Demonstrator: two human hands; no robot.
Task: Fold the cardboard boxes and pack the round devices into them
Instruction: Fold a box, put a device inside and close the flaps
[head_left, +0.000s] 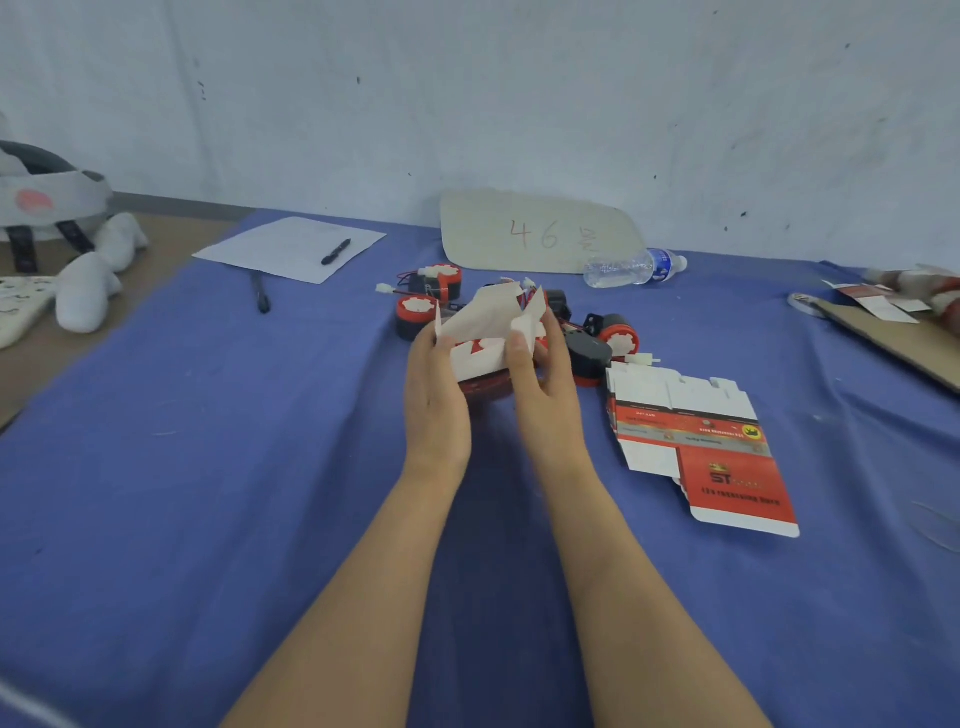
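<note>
A red and white cardboard box (480, 338), partly folded with its white flaps standing up, is held over the blue cloth between both hands. My left hand (436, 395) grips its left side and my right hand (540, 379) pinches its right flap with the thumb on top. Behind the box lie several round red and black devices with wires, one at the left (415, 314), one further back (441, 280) and one at the right (615, 335). A stack of flat unfolded boxes (696, 441) lies to the right.
The blue cloth (208, 467) covers the table. At the back are a sheet of paper (280, 249) with a pen (336, 251), a second pen (260, 292), a cardboard sign marked 46 (535, 231) and a plastic water bottle (631, 266). White objects (88, 291) lie left, brown cardboard (893, 332) right.
</note>
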